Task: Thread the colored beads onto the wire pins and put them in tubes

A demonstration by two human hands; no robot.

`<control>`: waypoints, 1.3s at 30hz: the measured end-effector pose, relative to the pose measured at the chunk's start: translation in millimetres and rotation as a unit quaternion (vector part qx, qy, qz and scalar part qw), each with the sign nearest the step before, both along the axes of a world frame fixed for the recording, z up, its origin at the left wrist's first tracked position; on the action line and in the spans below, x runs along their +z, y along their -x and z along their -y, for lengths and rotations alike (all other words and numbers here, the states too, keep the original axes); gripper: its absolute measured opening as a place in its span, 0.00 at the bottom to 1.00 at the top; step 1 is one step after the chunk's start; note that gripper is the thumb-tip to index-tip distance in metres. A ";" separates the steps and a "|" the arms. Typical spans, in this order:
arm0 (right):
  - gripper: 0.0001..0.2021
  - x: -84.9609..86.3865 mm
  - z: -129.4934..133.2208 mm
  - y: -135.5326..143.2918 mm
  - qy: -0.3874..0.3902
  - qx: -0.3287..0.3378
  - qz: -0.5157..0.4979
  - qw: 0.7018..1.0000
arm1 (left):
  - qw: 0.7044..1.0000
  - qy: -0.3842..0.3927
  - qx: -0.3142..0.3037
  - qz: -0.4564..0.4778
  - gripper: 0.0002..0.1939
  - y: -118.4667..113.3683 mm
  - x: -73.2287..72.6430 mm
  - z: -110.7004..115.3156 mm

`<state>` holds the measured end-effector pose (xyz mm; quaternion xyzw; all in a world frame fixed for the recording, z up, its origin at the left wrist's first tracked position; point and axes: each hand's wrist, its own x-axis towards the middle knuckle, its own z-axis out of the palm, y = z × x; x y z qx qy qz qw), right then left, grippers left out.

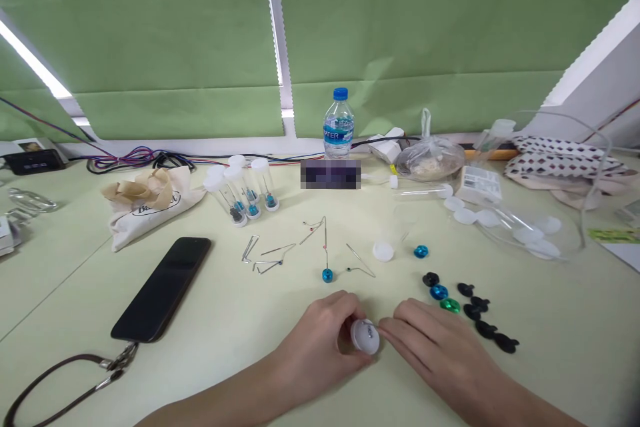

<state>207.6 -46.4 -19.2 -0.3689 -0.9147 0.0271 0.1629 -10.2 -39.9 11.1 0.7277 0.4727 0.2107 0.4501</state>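
In my left hand, fingers and thumb curl round a small round white container, its round end facing up. Something small and metallic shows in its middle; its depth is hidden. My right hand has its fingers pressed together, the tips at the container's right rim. Whatever they pinch is too small to make out. Beyond my hands lie a blue disc with an upright wire, a thin bent wire and a white cap. Right of them sit a blue disc and a green disc.
Several black discs lie beside my right hand. Capped clear tubes stand at back left, near a cloth pouch. A phone with a strap lies left. Bent metal keys, a water bottle and a plastic bag are farther back.
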 end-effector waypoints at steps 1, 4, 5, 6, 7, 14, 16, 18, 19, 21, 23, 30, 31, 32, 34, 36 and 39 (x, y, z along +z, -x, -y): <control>0.14 0.6 0.3 0.2 -0.002 0.002 0.001 1.000 | 1.000 -0.001 0.000 -0.002 0.09 -0.1 0.1 0.2; 0.14 3.4 1.1 1.5 -0.013 0.009 -0.004 1.000 | 1.000 0.001 0.002 -0.006 0.09 -0.3 0.5 1.0; 0.14 4.4 1.2 2.1 -0.017 0.011 -0.004 1.000 | 1.000 0.001 0.003 -0.006 0.09 -0.4 0.6 1.2; 0.14 5.4 1.2 2.7 -0.021 0.011 -0.004 1.000 | 1.000 0.001 0.004 -0.006 0.09 -0.4 0.6 1.5; 0.14 6.5 1.3 3.3 -0.026 0.012 -0.005 1.000 | 1.000 0.001 0.006 -0.007 0.09 -0.4 0.5 1.7; 0.15 15.8 3.6 6.5 -0.063 0.030 -0.013 0.997 | 1.000 0.003 0.013 -0.010 0.09 -0.5 -1.6 2.0; 0.15 17.8 4.0 7.2 -0.064 0.033 -0.011 0.997 | 1.000 0.002 0.013 -0.012 0.09 -0.7 -1.8 2.3; 0.15 18.2 4.0 7.6 -0.060 0.035 -0.010 0.998 | 1.000 -0.002 0.014 -0.017 0.08 -1.0 -1.5 2.6; 0.16 17.5 3.9 7.7 -0.056 0.035 -0.008 0.998 | 1.000 -0.005 0.013 -0.020 0.08 -1.1 -1.2 2.6; 0.15 14.3 3.8 7.5 -0.049 0.031 -0.001 0.998 | 1.000 -0.009 0.013 -0.023 0.08 -1.1 -0.6 2.5; 0.15 9.3 3.5 7.0 -0.041 0.024 -0.001 0.999 | 1.000 -0.007 0.017 -0.020 0.09 -1.0 -0.6 2.4; 0.15 3.6 -1.7 9.9 0.048 -0.037 -0.123 0.991 | 0.999 0.000 0.033 -0.017 0.11 -1.3 -3.2 3.7; 0.15 5.1 -2.7 11.0 0.069 -0.050 -0.137 0.987 | 0.999 0.002 0.034 -0.012 0.11 -1.3 -3.2 3.6; 0.14 6.6 -3.6 11.9 0.088 -0.063 -0.146 0.983 | 0.999 0.005 0.036 -0.007 0.11 -1.2 -3.1 3.4; 0.14 9.1 -5.2 13.2 0.114 -0.080 -0.152 0.978 | 0.999 0.010 0.040 -0.001 0.11 -0.5 -2.5 2.3; 0.13 10.0 -6.4 13.0 0.121 -0.085 -0.156 0.977 | 0.999 0.014 0.045 0.002 0.11 0.6 -1.5 0.9; 0.12 8.8 -7.2 10.2 0.101 -0.076 -0.161 0.979 | 0.999 0.018 0.048 0.009 0.11 2.0 -0.4 -0.4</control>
